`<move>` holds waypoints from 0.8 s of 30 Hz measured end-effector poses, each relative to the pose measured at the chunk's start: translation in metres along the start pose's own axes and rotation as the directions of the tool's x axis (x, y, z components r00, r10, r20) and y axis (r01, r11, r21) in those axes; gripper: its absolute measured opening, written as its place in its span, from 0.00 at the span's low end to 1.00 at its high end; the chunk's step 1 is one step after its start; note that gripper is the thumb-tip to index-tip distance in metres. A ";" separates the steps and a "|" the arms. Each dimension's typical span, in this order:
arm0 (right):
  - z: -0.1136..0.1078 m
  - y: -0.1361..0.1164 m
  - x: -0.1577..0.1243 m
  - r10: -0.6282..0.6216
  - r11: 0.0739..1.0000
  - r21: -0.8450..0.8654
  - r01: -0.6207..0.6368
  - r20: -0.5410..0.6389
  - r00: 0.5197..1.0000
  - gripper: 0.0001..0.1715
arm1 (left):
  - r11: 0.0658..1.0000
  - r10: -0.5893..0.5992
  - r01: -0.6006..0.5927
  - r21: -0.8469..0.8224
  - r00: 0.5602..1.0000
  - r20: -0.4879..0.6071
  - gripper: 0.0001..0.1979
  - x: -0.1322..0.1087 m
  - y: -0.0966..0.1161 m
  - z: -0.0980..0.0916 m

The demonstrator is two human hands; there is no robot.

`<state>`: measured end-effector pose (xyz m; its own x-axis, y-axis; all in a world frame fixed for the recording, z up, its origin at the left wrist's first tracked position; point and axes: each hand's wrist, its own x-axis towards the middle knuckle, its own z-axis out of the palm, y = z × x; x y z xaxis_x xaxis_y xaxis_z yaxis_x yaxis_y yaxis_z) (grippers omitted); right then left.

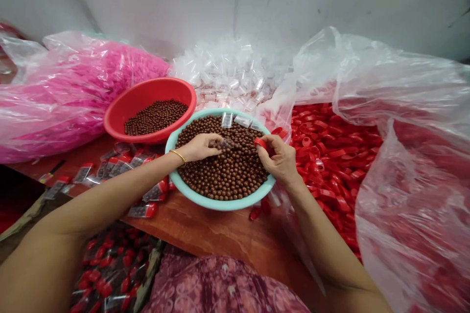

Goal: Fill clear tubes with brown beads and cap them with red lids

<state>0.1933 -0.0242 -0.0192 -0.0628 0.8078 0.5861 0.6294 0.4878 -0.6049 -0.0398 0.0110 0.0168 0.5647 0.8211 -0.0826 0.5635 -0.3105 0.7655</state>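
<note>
A light blue bowl (221, 204) full of brown balls (223, 176) stands before me. Over its left half, my left hand (201, 147) has thumb and fingers curled round a small clear container (228, 144), blurred against the balls. My right hand (278, 155), at the bowl's right rim, pinches a red cap (260, 143) between thumb and fingers. Several clear containers (226, 120) lie on the balls near the far rim.
Behind to the left stands a red bowl (113, 116) of smaller-looking brown balls. Clear containers heap at the back (235, 68). Red caps (326, 156) fill a plastic bag at right; a pink-filled bag (84, 83) lies left. Red-capped containers (156, 190) lie on the table (205, 230).
</note>
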 end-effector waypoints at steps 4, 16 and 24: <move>-0.002 0.001 0.001 -0.008 1.000 0.013 0.009 -0.013 1.000 0.09 | 0.917 -0.030 0.007 -0.399 0.998 -0.051 0.11 -0.012 0.005 -0.003; 0.002 -0.060 0.013 -0.068 0.957 0.291 -0.014 0.270 0.960 0.19 | 0.934 0.068 -0.109 -0.339 0.989 -0.132 0.16 -0.057 0.013 0.020; 0.012 -0.074 0.004 -0.264 0.963 0.070 0.260 0.441 0.858 0.23 | 0.977 0.053 -0.092 -0.194 0.979 -0.196 0.11 -0.069 0.013 0.032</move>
<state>0.1369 -0.0527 0.0216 -0.5616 0.7102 0.4246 0.5357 0.7032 -0.4676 -0.0524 -0.0649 0.0116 0.4644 0.8816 0.0849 0.3814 -0.2856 0.8792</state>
